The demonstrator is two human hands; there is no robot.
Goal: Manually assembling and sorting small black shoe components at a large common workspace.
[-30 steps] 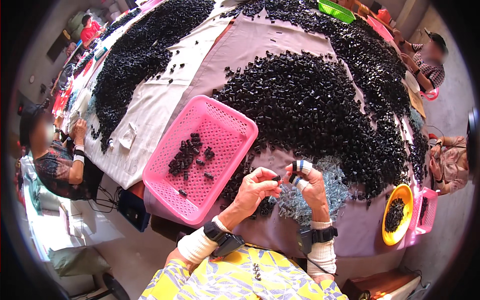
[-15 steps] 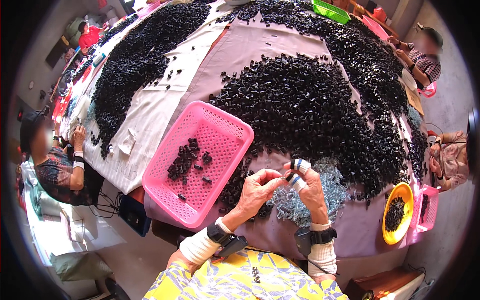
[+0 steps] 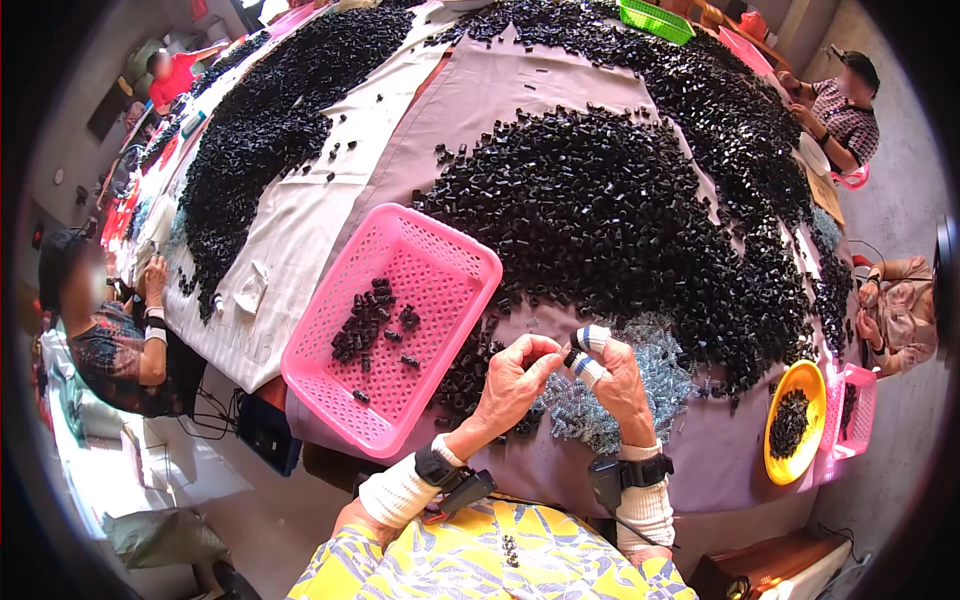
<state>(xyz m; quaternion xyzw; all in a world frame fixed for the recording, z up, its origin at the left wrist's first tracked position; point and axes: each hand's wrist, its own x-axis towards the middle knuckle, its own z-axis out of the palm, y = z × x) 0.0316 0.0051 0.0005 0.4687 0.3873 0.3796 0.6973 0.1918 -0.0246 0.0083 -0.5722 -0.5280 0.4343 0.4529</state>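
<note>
My right hand [image 3: 620,388], with white, blue-striped wraps on its fingers, pinches a small black cylindrical piece [image 3: 571,357]. Just beside it is my left hand [image 3: 512,388], thumb and forefinger pressed together; anything between those tips is too small to make out. Under and behind my right hand lies a heap of tiny pale silvery pieces that look like springs [image 3: 655,385]. To the left, a pink perforated basket [image 3: 410,425] holds several short black pieces [image 3: 362,328]. A large mound of similar black pieces [image 3: 590,210] spreads beyond my hands.
More black pieces [image 3: 270,110] cover the far-left cloth. On the right stand a yellow bowl [image 3: 812,440] of dark bits and a small pink basket [image 3: 858,425]. A green basket [image 3: 655,20] sits far back. Other people work around the table, one at the left [image 3: 125,340].
The small black piece now shows between my right fingers, where the fingertips of both hands met before. My left fingertips have shifted slightly left. The basket and heaps look unchanged.
</note>
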